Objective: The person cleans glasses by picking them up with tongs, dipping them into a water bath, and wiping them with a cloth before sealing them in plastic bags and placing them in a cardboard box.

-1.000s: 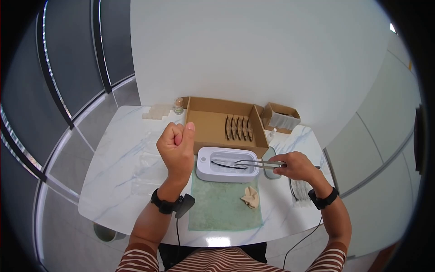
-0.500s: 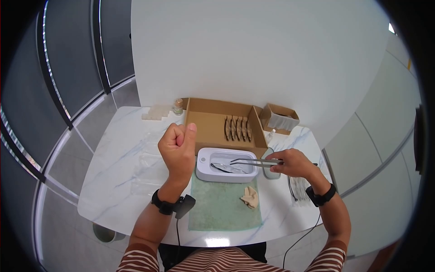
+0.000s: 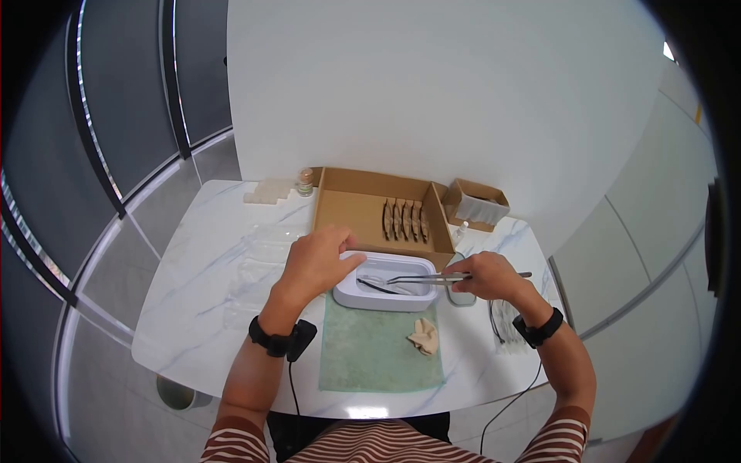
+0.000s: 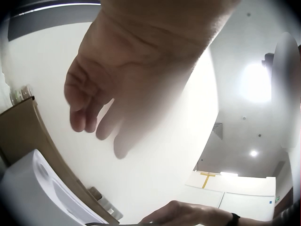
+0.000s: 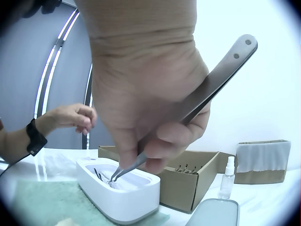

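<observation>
My right hand (image 3: 494, 275) pinches metal tweezers (image 5: 207, 89) with bent tips. The tips reach down into the tub of a white ultrasonic cleaner (image 3: 386, 303). In that tub lies a pair of glasses (image 3: 377, 286) with a dark frame and clear lenses, and the tweezer tips overlap it in the head view. My left hand (image 3: 318, 262) is held over the cleaner's left end, its fingers loosely bent and holding nothing. The left wrist view shows the same relaxed fingers above the cleaner.
Behind the cleaner stands a cardboard box (image 3: 351, 204) holding several dark glasses (image 3: 404, 220) in a row. A smaller box (image 3: 480, 224) and a spray bottle (image 3: 461, 231) stand to its right. A green cloth (image 3: 378, 359) bears a crumpled beige cloth (image 3: 424, 337). Clear plastic bags (image 3: 262, 274) lie left.
My left hand has come down from a raised fist toward the cleaner and its fingers have loosened. The tweezers and the glasses in the tub have shifted slightly.
</observation>
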Demonstrator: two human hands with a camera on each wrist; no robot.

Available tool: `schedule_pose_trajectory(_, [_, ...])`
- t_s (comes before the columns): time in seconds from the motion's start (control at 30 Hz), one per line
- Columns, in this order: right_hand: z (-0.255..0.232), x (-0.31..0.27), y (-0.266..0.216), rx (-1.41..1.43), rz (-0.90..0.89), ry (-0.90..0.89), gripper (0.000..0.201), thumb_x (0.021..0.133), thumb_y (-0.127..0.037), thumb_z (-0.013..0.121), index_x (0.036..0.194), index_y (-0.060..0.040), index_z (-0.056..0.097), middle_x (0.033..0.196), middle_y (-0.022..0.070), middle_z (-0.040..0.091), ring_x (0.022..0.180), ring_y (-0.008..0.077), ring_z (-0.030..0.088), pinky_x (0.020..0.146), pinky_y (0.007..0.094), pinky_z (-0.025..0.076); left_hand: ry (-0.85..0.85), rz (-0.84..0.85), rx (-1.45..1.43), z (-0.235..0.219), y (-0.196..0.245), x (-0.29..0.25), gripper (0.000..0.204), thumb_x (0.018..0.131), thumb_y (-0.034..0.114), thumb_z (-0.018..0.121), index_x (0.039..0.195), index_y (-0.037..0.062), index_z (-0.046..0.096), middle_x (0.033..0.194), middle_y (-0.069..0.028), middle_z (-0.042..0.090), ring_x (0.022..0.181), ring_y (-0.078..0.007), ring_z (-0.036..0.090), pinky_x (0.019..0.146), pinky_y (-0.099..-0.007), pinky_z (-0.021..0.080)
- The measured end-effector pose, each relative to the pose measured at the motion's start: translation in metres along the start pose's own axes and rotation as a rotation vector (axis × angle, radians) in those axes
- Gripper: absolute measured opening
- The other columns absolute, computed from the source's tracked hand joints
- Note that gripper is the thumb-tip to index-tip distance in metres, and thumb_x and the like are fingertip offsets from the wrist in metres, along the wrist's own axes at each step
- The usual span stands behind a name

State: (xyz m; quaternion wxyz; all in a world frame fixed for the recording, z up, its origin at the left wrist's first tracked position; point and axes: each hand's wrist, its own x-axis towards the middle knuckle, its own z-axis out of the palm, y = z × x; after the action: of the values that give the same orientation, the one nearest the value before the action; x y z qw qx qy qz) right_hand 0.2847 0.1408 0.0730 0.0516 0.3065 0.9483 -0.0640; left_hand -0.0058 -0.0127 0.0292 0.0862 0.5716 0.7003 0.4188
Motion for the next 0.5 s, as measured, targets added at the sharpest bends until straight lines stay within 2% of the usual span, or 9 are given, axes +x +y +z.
schedule_pose_trajectory(0.03, [-0.002,-0.002,-0.003,0.003,0.000,0.001,0.031,0.083,-0.026,0.078,0.115,-0.0216,0.077,0.091,0.0102,0.075,0.089,0.0309,0.070,0.080,0.0414,0.054,-0.126,0.001,0.153,0.002,-0.005,-0.002,0.034,0.078,0.026,0.083,0.102,0.0050,0.070,0.092,-0.0112,0.068,0.085,-0.0269,0.067,0.077,-0.0359,0.052])
schedule_pose_trajectory(0.07, [-0.006,-0.006,-0.007,-0.024,0.006,0.037,0.031,0.083,-0.025,0.078,0.114,-0.0221,0.077,0.089,0.0097,0.075,0.086,0.0307,0.069,0.077,0.0415,0.054,-0.126,0.004,0.157,0.005,-0.013,-0.006,0.034,0.078,0.026,0.083,0.102,0.0050,0.070,0.092,-0.0112,0.068,0.085,-0.0269,0.067,0.077,-0.0359,0.052])
schedule_pose_trajectory(0.13, [-0.007,-0.009,-0.006,-0.049,0.015,0.076,0.031,0.083,-0.025,0.078,0.114,-0.0227,0.077,0.087,0.0091,0.074,0.084,0.0305,0.069,0.074,0.0416,0.054,-0.213,0.079,0.217,0.012,-0.023,-0.012,0.050,0.077,0.029,0.083,0.118,0.0053,0.068,0.118,-0.0129,0.065,0.109,-0.0326,0.064,0.092,-0.0404,0.052])
schedule_pose_trajectory(0.17, [-0.006,-0.009,-0.005,-0.084,-0.005,0.141,0.032,0.082,-0.021,0.079,0.114,-0.0212,0.077,0.084,0.0088,0.074,0.080,0.0304,0.069,0.071,0.0412,0.054,-0.216,0.081,0.220,0.014,-0.025,-0.012,0.050,0.077,0.029,0.083,0.118,0.0053,0.068,0.118,-0.0129,0.065,0.109,-0.0326,0.064,0.092,-0.0404,0.052])
schedule_pose_trajectory(0.23, [-0.003,-0.012,-0.005,-0.115,-0.021,0.208,0.033,0.080,-0.018,0.080,0.113,-0.0197,0.077,0.081,0.0085,0.074,0.077,0.0304,0.069,0.068,0.0408,0.054,-0.328,0.036,0.236,0.014,-0.023,-0.013,0.062,0.076,0.029,0.085,0.129,0.0048,0.064,0.130,-0.0152,0.059,0.120,-0.0346,0.060,0.101,-0.0414,0.050])
schedule_pose_trajectory(0.33, [0.005,-0.017,-0.013,-0.200,-0.007,0.267,0.034,0.080,-0.018,0.080,0.114,-0.0199,0.076,0.079,0.0072,0.073,0.074,0.0291,0.069,0.064,0.0401,0.053,-0.349,0.043,0.213,0.020,-0.025,-0.012,0.065,0.075,0.029,0.085,0.131,0.0038,0.063,0.131,-0.0153,0.058,0.119,-0.0347,0.060,0.101,-0.0412,0.049])
schedule_pose_trajectory(0.4, [0.015,-0.021,-0.018,-0.240,-0.079,0.320,0.038,0.080,-0.019,0.079,0.117,-0.0202,0.074,0.078,0.0066,0.071,0.072,0.0275,0.069,0.060,0.0398,0.052,-0.357,0.049,0.218,0.021,-0.024,-0.011,0.066,0.075,0.028,0.086,0.132,0.0039,0.062,0.132,-0.0150,0.058,0.120,-0.0347,0.060,0.101,-0.0412,0.049])
schedule_pose_trajectory(0.5, [0.023,-0.028,-0.024,-0.262,-0.092,0.320,0.038,0.083,-0.018,0.077,0.120,-0.0197,0.073,0.080,0.0061,0.070,0.071,0.0272,0.069,0.058,0.0397,0.052,-0.378,0.057,0.251,0.024,-0.025,-0.007,0.068,0.075,0.029,0.086,0.133,0.0037,0.061,0.132,-0.0146,0.058,0.121,-0.0345,0.059,0.102,-0.0415,0.049])
